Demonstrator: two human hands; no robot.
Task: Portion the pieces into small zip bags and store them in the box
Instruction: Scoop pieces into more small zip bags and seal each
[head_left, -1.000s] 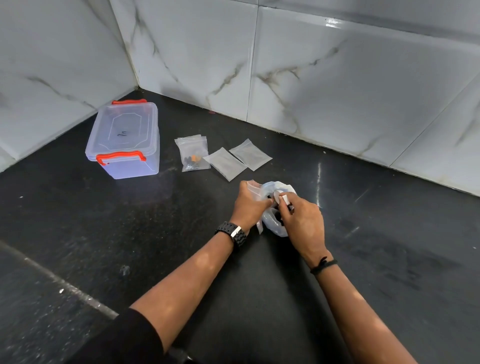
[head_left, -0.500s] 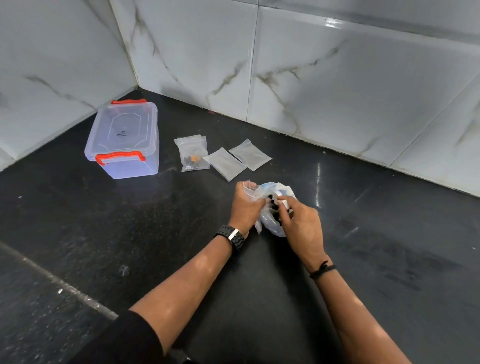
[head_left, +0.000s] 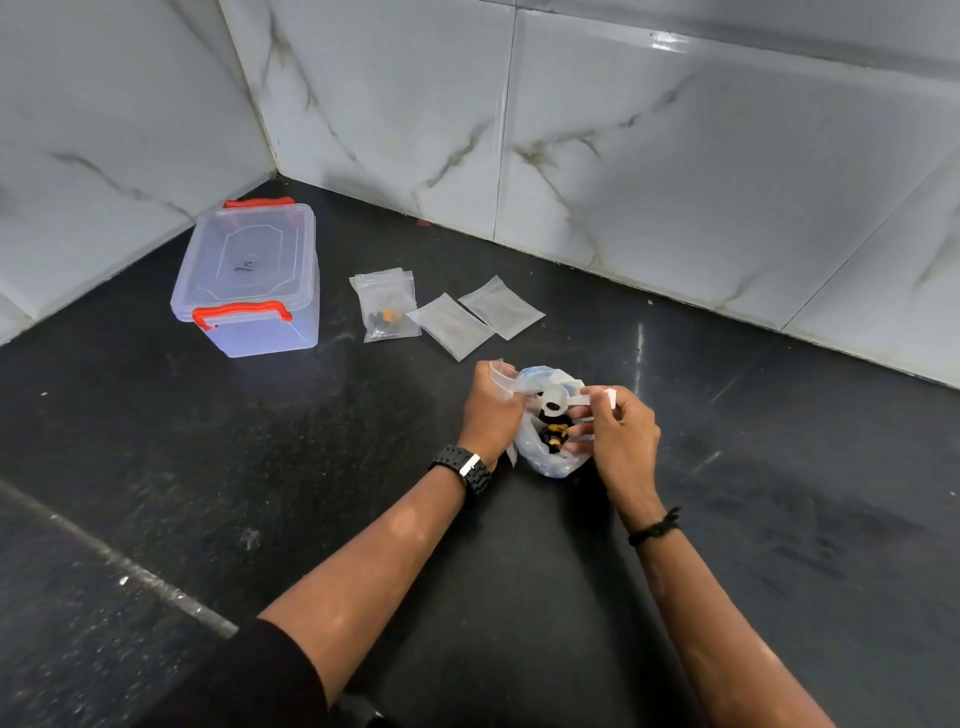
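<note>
Head view: the left hand (head_left: 491, 410) pinches a small zip bag (head_left: 503, 375) while the right hand (head_left: 618, 436) grips a white scoop (head_left: 563, 399) over the plastic bag of pieces (head_left: 551, 441) between them. The lidded box (head_left: 249, 278) sits on the tabletop (head_left: 260, 467) at ten o'clock; one filled zip bag (head_left: 387, 304) and two flat ones (head_left: 478, 317) lie at twelve.

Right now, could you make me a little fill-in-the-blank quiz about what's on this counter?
1. The clear storage box has clips coloured ____.
2. The number of flat, empty zip bags lying beside the filled zip bag is ____.
3. The watch sits on the person's ____ wrist.
4. The lid of the box is ____.

Missing words: orange-red; two; left; closed
</note>
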